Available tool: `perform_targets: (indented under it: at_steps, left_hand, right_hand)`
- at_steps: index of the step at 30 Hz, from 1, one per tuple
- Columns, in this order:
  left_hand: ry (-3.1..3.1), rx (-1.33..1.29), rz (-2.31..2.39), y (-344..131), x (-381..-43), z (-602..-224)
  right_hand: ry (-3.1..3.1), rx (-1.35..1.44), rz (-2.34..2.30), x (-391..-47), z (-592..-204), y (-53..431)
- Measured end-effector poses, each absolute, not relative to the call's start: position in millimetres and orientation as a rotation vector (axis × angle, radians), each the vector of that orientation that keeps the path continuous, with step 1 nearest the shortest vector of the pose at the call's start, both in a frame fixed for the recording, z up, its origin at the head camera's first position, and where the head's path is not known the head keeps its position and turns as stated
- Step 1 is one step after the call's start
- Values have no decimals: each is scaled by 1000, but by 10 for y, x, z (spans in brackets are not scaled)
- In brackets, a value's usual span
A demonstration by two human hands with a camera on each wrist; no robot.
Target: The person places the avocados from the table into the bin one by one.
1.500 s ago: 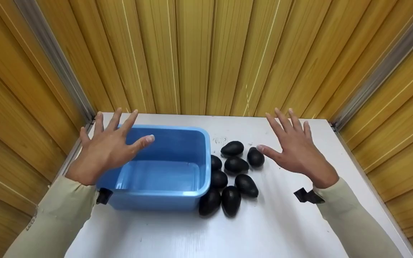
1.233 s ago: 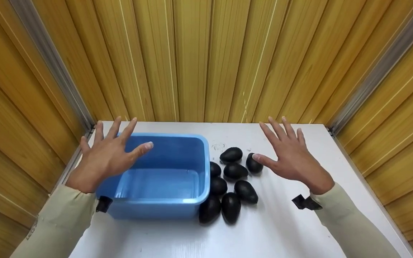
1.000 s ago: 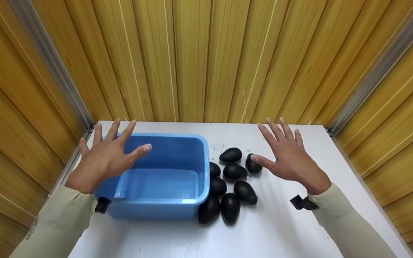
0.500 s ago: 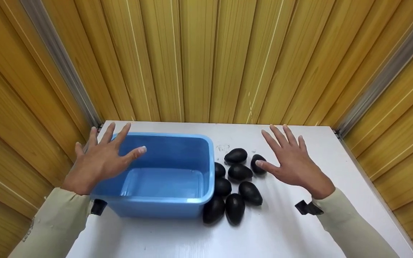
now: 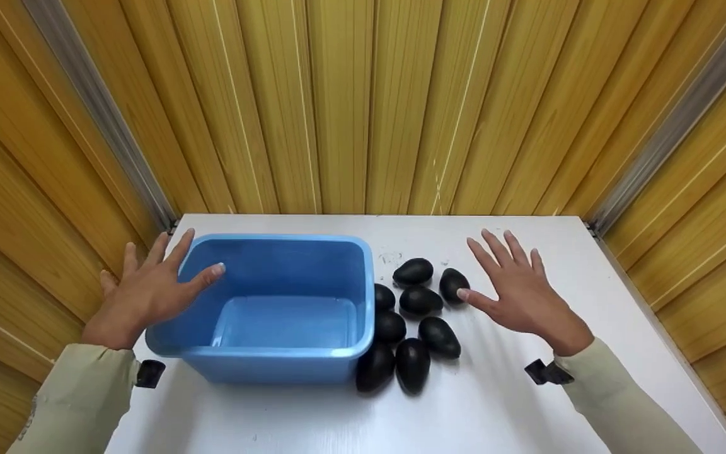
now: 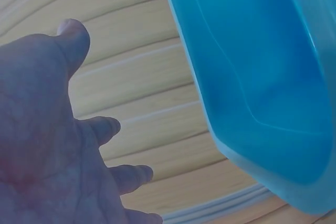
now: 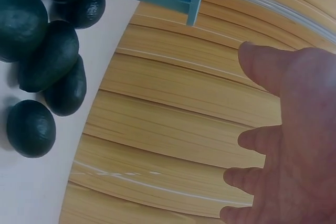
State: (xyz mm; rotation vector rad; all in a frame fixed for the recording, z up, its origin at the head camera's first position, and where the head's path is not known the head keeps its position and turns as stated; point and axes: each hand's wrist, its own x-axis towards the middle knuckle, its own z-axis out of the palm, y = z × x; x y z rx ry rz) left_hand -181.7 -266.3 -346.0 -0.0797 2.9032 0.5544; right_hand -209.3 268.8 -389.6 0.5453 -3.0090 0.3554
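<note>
My left hand [image 5: 145, 296] is spread beside the left side of a blue plastic tub [image 5: 278, 354], its thumb overlapping the tub in the head view. Nothing is in that palm, as the left wrist view also shows. The tub has a bare floor. Against its right side lies a cluster of several dark avocados [image 5: 412, 366], some partly hidden behind the rim. My right hand [image 5: 527, 302] hovers to their right with fingers fanned out and holds nothing. Its thumb tip overlaps the outermost avocado [image 5: 454, 284] in the head view.
A white table [image 5: 312, 419] carries the tub and the avocados. Wood-patterned panels [image 5: 338, 107] rise at the back and both sides, joined by grey metal corner posts [image 5: 101, 113]. Faint marks show on the tabletop behind the avocados.
My left hand has moved left, from over the tub's left part to beside its rim. The right hand has shifted slightly lower in view. Tub and avocados stay in place.
</note>
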Motion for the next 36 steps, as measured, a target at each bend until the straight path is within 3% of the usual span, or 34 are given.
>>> perform_targets:
  at_steps: [36]
  left_hand:
    - [2649,-146,810,-3156,-1813,-3820]
  right_hand:
    - [-3040,537,508,-1976,-4664,2683]
